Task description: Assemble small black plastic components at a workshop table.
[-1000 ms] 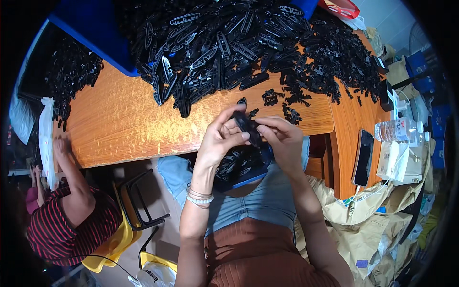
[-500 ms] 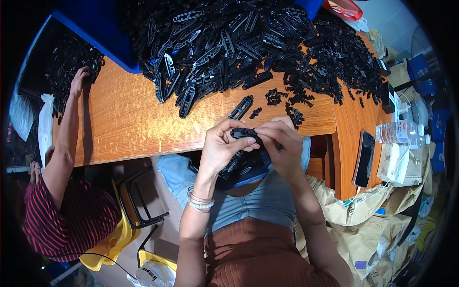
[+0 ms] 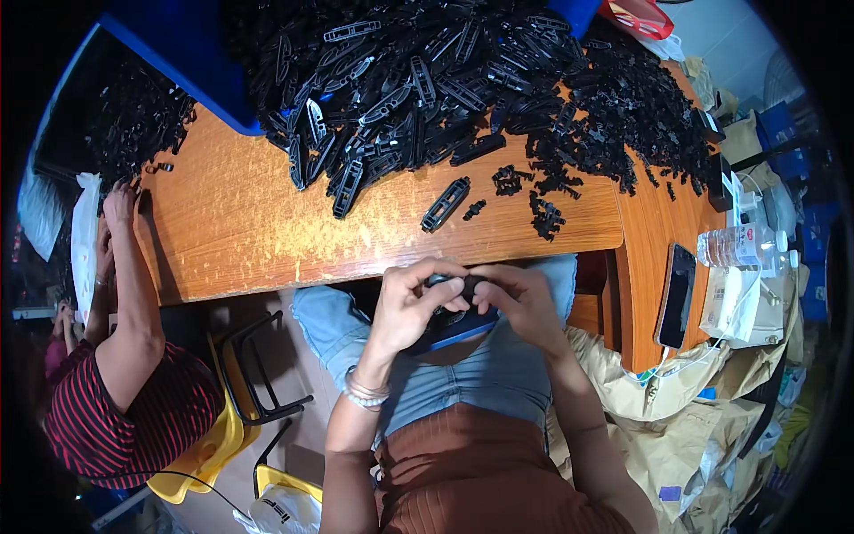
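Note:
My left hand (image 3: 407, 303) and my right hand (image 3: 520, 301) meet above my lap, just off the table's front edge. Both are closed on a small black plastic part (image 3: 466, 287), pinched between thumbs and fingers; most of it is hidden by the fingers. Below them a blue tray (image 3: 454, 334) rests on my lap, partly covered by my hands. On the table beyond my hands lies a single long black plastic frame (image 3: 446, 205) with open slots. Next to it are a small black clip (image 3: 475, 210) and small clusters of black clips (image 3: 546, 216).
A heap of long black plastic parts (image 3: 400, 98) covers the back of the wooden table (image 3: 240, 214); smaller black clips (image 3: 632, 116) pile at the right. A phone (image 3: 677, 296) and water bottle (image 3: 738, 247) lie on the right. A co-worker's arm (image 3: 133, 258) reaches in at the left.
My hands have come down toward my lap with the black part, leaving the long frame on the table fully visible. The co-worker's hand at the left has moved nearer the table's front.

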The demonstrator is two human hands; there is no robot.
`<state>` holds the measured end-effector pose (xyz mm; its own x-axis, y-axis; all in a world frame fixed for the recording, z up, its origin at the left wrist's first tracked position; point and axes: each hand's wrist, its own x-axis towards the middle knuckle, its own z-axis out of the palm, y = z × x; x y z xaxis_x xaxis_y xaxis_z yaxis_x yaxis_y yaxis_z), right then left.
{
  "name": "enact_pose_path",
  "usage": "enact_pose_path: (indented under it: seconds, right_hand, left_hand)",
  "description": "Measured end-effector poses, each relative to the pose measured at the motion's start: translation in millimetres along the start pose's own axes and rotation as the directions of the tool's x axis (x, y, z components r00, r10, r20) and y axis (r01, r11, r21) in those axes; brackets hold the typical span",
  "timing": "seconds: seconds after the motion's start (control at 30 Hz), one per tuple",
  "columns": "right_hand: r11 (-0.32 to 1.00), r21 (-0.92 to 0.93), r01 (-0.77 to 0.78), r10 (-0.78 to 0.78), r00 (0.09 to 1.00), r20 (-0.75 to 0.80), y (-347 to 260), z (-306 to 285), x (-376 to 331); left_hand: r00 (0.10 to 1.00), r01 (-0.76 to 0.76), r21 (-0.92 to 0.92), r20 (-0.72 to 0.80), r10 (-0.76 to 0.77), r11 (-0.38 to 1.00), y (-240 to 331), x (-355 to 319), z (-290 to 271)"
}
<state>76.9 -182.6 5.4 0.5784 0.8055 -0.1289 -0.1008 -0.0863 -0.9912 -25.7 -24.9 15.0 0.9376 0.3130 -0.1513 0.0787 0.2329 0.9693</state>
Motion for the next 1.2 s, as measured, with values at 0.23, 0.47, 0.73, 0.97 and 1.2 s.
enact_pose_path:
  seconds: [0.23, 0.47, 0.73, 0.97, 1.2]
  right_hand:
    - [0.828, -0.503, 0.249, -0.303, 0.952, -0.028, 3, -2, 29]
    - [0.529, -0.652, 0.544, -0.709, 0.705, 0.014, -4, -9, 77]
    - [0.901, 0.413, 0.132, -0.051, 0.978, -0.202, -29, 0, 28]
    - [0.897, -0.109, 0.429, -0.442, 0.869, -0.223, -35, 8, 10]
    - [0.782, -0.410, 0.468, -0.564, 0.812, -0.148, -30, 7, 6]
  left_hand:
    - [0.827, -0.280, 0.838, -0.037, 0.562, 0.467, 18, 38, 3]
    - [0.851, -0.281, 0.711, -0.126, 0.510, 0.644, 4, 58, 2]
    - [0.984, -0.151, -0.012, -0.099, 0.149, 0.988, 12, 10, 5]
    - [0.995, -0.100, -0.013, -0.026, 0.100, 0.995, 26, -7, 18]
    - [0.997, -0.033, -0.149, -0.078, 0.021, 0.988, 24, -10, 19]
